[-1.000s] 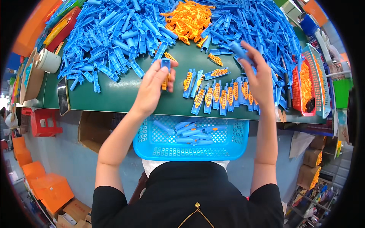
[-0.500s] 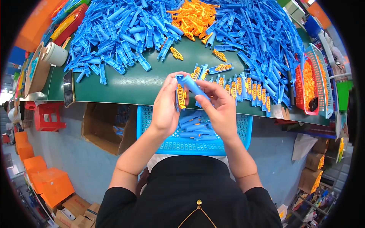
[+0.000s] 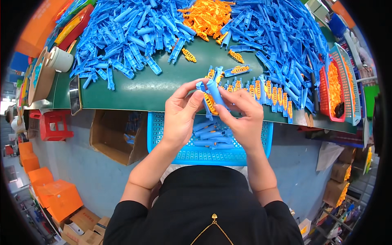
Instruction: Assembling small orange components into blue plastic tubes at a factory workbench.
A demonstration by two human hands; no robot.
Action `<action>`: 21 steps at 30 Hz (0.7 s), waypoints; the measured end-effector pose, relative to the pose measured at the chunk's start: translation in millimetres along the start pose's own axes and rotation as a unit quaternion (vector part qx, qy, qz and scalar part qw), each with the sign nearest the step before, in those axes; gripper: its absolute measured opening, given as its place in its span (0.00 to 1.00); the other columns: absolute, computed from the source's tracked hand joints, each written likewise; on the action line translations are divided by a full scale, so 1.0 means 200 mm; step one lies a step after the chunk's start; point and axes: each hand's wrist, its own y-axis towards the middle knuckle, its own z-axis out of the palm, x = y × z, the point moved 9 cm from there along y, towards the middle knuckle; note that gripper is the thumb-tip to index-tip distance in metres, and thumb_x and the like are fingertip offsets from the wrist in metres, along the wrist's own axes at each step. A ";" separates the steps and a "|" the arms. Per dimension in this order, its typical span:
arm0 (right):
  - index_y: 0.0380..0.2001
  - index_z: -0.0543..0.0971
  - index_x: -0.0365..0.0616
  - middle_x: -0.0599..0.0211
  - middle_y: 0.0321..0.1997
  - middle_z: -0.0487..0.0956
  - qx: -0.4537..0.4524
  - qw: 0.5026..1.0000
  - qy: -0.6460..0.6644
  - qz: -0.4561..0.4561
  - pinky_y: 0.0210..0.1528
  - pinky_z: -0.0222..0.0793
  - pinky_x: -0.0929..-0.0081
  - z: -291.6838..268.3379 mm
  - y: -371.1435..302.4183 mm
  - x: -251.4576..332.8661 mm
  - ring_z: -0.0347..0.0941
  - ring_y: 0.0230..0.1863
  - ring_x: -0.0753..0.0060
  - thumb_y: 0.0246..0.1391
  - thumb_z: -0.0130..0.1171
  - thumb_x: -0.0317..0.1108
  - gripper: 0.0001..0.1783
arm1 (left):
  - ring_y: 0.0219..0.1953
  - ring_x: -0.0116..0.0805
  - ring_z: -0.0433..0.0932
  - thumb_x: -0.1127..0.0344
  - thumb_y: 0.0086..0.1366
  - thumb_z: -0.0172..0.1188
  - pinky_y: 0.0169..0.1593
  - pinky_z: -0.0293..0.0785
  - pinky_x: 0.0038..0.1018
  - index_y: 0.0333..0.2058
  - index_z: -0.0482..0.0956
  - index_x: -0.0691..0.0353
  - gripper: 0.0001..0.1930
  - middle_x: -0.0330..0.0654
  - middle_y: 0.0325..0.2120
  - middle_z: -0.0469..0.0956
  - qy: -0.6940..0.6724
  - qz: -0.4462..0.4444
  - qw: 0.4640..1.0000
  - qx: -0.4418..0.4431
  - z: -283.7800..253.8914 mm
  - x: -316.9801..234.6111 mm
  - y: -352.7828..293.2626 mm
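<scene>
Above the table's front edge, my left hand (image 3: 181, 112) grips a blue plastic half-shell with an orange ladder-like insert (image 3: 210, 103) in it. My right hand (image 3: 246, 113) pinches a second blue half-shell (image 3: 214, 93), its rounded back turned up, against the first one. The two halves meet at a slant; whether they touch along their whole length is hidden by the fingers. Right of my hands, a row of blue half-shells with orange inserts (image 3: 274, 98) lines the table edge. Below sits a light-blue basket (image 3: 204, 157) holding several blue tube-like pieces (image 3: 213, 138).
Heaps of blue half-shells lie at the left (image 3: 130, 45) and right (image 3: 281, 36) of the green table (image 3: 134, 92), with an orange insert pile (image 3: 207, 18) between. A phone (image 3: 75, 96) leans at the left edge. A red basket (image 3: 324, 96) stands right; a cardboard box (image 3: 108, 141) is below.
The half-shell in my right hand has moved onto the insert-bearing one and turned more upright. Both hands have shifted slightly right, and the held pair has tilted.
</scene>
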 end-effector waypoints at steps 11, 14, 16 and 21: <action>0.45 0.77 0.37 0.67 0.32 0.73 0.031 0.992 0.116 0.043 0.35 0.73 0.86 0.05 -0.01 -0.01 0.71 0.34 0.80 0.46 0.59 0.19 0.20 | 0.39 0.27 0.76 0.68 0.62 0.58 0.42 0.75 0.25 0.47 0.74 0.68 0.16 0.41 0.39 0.76 0.022 0.010 1.000 -0.009 -0.01 0.00 0.00; 0.45 0.78 0.36 0.67 0.31 0.73 0.047 0.992 0.108 0.052 0.33 0.70 0.86 0.04 -0.01 -0.01 0.69 0.32 0.81 0.47 0.60 0.21 0.18 | 0.37 0.27 0.77 0.69 0.60 0.60 0.41 0.76 0.25 0.47 0.74 0.68 0.17 0.42 0.37 0.77 0.031 0.002 1.000 -0.007 -0.03 0.01 0.00; 0.44 0.78 0.36 0.67 0.29 0.72 0.080 0.996 0.034 0.020 0.32 0.65 0.83 0.04 0.01 0.02 0.68 0.31 0.79 0.47 0.60 0.23 0.17 | 0.36 0.26 0.77 0.69 0.60 0.60 0.40 0.76 0.25 0.47 0.74 0.67 0.17 0.43 0.36 0.78 0.025 -0.005 1.000 -0.001 -0.05 0.03 0.01; 0.43 0.78 0.36 0.65 0.28 0.73 0.127 0.992 -0.025 0.008 0.31 0.63 0.79 0.01 0.04 0.05 0.69 0.29 0.73 0.47 0.60 0.25 0.17 | 0.35 0.25 0.77 0.71 0.58 0.62 0.39 0.76 0.23 0.46 0.75 0.68 0.17 0.42 0.34 0.79 0.041 -0.041 0.998 0.023 -0.05 0.07 0.02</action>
